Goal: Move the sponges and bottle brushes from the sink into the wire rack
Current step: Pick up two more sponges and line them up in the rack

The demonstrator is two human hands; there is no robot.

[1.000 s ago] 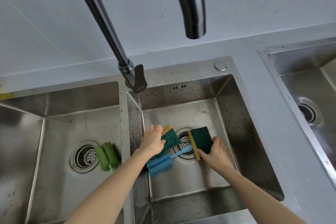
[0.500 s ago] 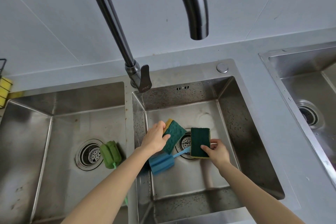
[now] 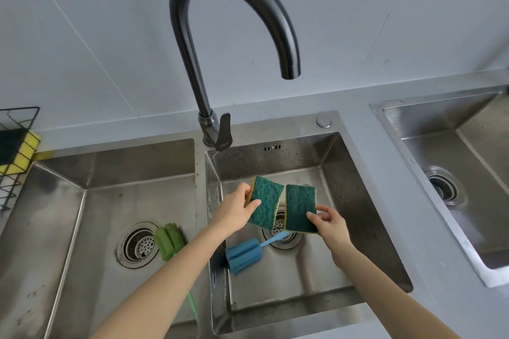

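My left hand (image 3: 237,210) grips a green-and-yellow sponge (image 3: 265,205) above the middle sink basin (image 3: 366,242). My right hand (image 3: 329,221) holds a second green sponge (image 3: 300,206) right beside it, the two nearly touching. Below them a blue bottle brush (image 3: 243,254) lies on the basin floor, its handle reaching over the drain. A green bottle brush (image 3: 169,239) lies in the left basin (image 3: 68,228) next to its drain, partly hidden by my left forearm. The black wire rack (image 3: 16,129) stands at the far left edge with a yellow-and-green sponge (image 3: 20,151) in it.
A dark curved faucet (image 3: 192,63) rises between the two basins, its spout hanging above the middle one. A third steel basin (image 3: 454,173) sits to the right across a strip of grey counter (image 3: 385,187). A grey wall runs behind.
Both hands have lifted their sponges off the basin floor and raised them. The view has shifted, so the wire rack now shows at the left.
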